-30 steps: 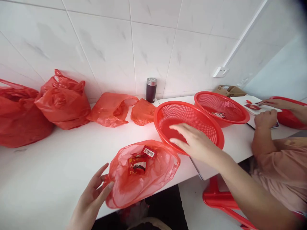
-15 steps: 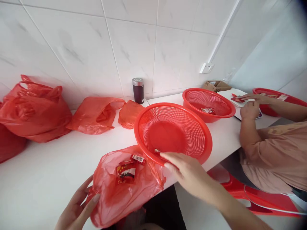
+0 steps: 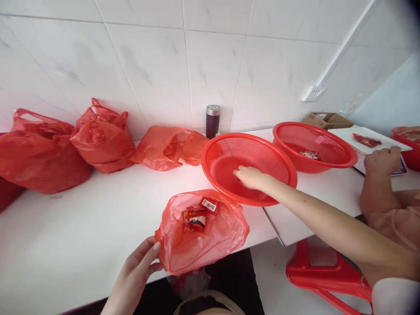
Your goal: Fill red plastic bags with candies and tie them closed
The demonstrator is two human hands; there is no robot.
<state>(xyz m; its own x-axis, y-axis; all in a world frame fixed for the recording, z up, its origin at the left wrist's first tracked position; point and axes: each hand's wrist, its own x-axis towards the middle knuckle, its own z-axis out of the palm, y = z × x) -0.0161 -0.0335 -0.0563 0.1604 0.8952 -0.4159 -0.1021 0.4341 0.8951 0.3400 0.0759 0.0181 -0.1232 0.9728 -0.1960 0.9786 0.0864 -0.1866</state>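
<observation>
A red plastic bag [image 3: 175,253] is held at its left edge by the left hand [image 3: 138,264], the plastic being pinched between thumb and fingers, with the bag's mouth spread open at the near edge of the bench [image 3: 82,236]. The right hand [image 3: 250,176] is placed inside the near red basket [image 3: 226,151], low towards its floor; its fingers are curled inward, and whether anything is gripped cannot be told. The step in hand is judged to be a pick from the basket, for which a close fingertip pinch and a steadied bag mouth seem to be called for. Inside the bag, a larger red packet [image 3: 195,221] and a small white-labelled packet [image 3: 209,204] are seen, to the right of the left hand and nearer the person than the right hand
</observation>
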